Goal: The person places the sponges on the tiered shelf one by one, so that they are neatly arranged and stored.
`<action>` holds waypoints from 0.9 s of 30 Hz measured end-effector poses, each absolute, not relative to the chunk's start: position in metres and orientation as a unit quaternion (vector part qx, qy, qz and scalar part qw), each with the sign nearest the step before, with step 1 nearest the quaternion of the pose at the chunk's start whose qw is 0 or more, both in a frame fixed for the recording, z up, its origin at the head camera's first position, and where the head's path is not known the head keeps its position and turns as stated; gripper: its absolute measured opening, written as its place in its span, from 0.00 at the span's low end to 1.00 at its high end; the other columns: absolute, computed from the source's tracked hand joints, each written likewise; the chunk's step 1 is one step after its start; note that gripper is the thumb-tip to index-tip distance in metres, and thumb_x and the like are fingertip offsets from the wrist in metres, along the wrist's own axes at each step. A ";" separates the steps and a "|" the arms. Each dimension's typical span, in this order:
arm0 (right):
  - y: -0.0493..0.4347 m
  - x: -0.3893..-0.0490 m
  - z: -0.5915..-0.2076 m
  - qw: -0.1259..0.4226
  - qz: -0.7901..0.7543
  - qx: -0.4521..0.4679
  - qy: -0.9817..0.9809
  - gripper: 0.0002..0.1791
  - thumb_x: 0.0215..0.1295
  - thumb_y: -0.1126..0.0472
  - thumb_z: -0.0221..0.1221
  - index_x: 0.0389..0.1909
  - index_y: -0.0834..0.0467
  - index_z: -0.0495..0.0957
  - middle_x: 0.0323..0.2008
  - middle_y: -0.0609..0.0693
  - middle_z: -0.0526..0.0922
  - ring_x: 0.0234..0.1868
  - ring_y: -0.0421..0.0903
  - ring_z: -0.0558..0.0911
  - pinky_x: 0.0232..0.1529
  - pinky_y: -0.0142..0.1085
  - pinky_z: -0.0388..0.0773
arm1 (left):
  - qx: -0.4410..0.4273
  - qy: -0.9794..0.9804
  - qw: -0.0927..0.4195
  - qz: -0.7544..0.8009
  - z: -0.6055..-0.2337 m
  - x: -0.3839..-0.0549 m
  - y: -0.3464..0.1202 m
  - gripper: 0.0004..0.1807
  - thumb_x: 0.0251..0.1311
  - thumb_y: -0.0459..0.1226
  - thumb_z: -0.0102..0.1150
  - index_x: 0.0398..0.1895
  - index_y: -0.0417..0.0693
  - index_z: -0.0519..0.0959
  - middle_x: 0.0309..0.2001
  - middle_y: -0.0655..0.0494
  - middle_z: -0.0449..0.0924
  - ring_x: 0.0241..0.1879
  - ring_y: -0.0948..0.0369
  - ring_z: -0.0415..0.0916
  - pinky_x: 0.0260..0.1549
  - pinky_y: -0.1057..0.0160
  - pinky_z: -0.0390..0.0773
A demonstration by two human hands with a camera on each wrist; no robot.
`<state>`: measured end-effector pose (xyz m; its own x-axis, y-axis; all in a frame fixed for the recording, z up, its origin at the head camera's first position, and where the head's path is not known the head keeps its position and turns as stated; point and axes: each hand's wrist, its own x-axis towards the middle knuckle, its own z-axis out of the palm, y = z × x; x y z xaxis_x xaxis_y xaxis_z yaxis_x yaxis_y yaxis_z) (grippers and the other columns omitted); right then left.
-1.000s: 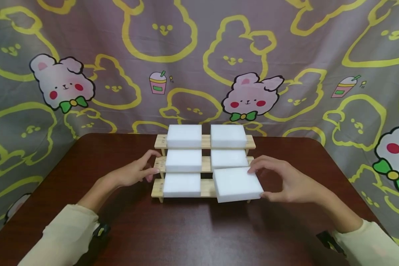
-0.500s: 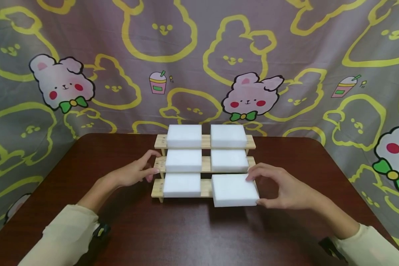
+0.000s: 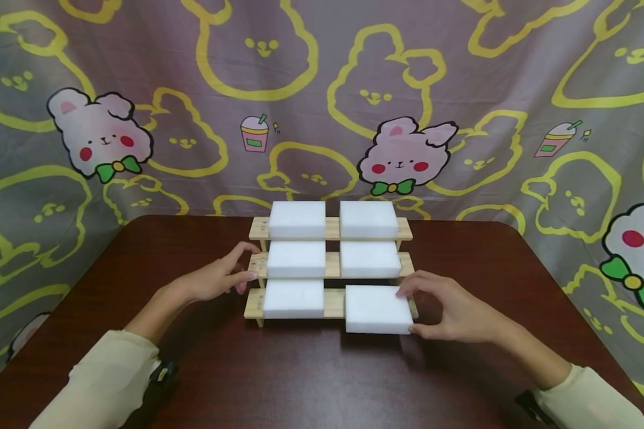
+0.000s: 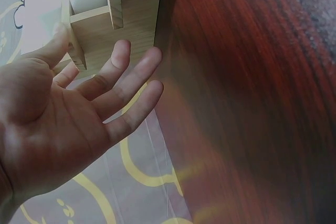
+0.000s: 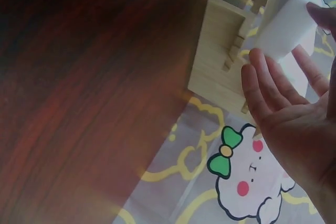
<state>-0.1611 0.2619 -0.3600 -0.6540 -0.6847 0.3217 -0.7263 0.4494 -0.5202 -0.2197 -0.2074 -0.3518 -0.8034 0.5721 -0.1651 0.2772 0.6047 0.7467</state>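
A three-tier wooden stand (image 3: pixel 334 302) bears white foam blocks, two on each of the upper tiers and one at the lowest tier's left. My left hand (image 3: pixel 217 279) pinches the left end of the middle shelf between thumb and index finger; in the left wrist view the other fingers of this hand (image 4: pixel 79 114) stand away from the wood. By its right end, my right hand (image 3: pixel 456 307) holds a white foam block (image 3: pixel 378 307) over the lowest tier's right part. The block juts past the front edge, and whether it touches the shelf cannot be told.
The stand is on a dark red-brown wooden table (image 3: pixel 300 375). Behind it hangs a grey curtain (image 3: pixel 311 119) with cartoon bunnies and yellow outlines. Other foam blocks (image 3: pixel 297 258) sit close above the right hand's level.
The right hand has brought its block down and slightly left, turning it straighter along the lowest shelf. The left hand and the stand stay where they were.
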 end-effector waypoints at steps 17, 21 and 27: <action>0.256 -0.157 -0.361 0.044 0.277 0.375 -0.883 0.28 0.49 0.61 0.80 0.52 0.50 0.80 0.46 0.41 0.81 0.44 0.42 0.81 0.44 0.40 0.81 | 0.246 0.873 0.195 0.374 -0.353 -0.220 -0.208 0.26 0.81 0.41 0.51 0.70 0.45 0.52 0.29 0.46 0.77 0.34 0.48 0.77 0.35 0.54 0.75; 0.254 -0.156 -0.358 0.048 0.269 0.382 -0.883 0.27 0.50 0.61 0.79 0.52 0.52 0.80 0.38 0.40 0.80 0.39 0.40 0.79 0.40 0.37 0.79 | 0.248 0.871 0.194 0.376 -0.352 -0.219 -0.208 0.26 0.81 0.42 0.51 0.70 0.46 0.52 0.29 0.46 0.77 0.34 0.49 0.77 0.35 0.54 0.76; 0.252 -0.158 -0.354 0.020 0.274 0.376 -0.885 0.26 0.52 0.65 0.78 0.51 0.54 0.79 0.33 0.38 0.80 0.34 0.39 0.78 0.35 0.34 0.75 | 0.253 0.869 0.193 0.380 -0.352 -0.219 -0.208 0.25 0.81 0.43 0.50 0.69 0.46 0.52 0.29 0.47 0.77 0.34 0.50 0.77 0.35 0.54 0.76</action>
